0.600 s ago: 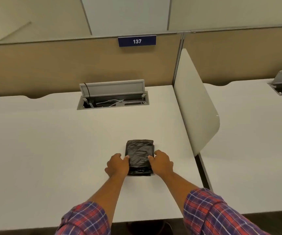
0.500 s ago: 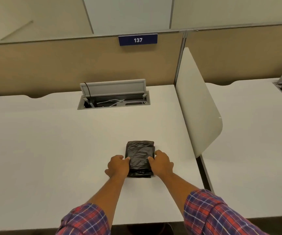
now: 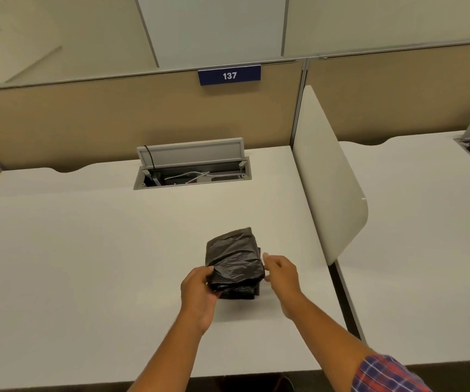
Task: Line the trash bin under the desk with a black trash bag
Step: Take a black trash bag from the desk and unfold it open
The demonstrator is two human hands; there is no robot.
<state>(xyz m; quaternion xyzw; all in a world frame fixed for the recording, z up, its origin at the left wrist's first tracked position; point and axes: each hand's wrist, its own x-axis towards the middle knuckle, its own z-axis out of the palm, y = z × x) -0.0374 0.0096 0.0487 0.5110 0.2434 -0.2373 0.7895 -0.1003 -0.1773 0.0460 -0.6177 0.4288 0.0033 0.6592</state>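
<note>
A folded stack of black trash bags [image 3: 234, 261] lies on the white desk [image 3: 86, 264], right of centre. My left hand [image 3: 198, 287] grips the top bag at its near left corner and holds that layer tilted up off the stack. My right hand [image 3: 280, 271] is at the stack's right edge, fingers curled and slightly apart, touching or just beside the plastic. The trash bin under the desk is out of view.
A white divider panel [image 3: 330, 188] stands along the desk's right side, with a neighbouring desk [image 3: 426, 250] beyond it. An open cable tray [image 3: 192, 172] with wires sits at the back. A tan partition with a sign [image 3: 229, 75] reading 137 closes the rear.
Both hands pressed the flat stack from either side before. Now my left hand has lifted the top bag's near edge, and my right hand has come loose from the side.
</note>
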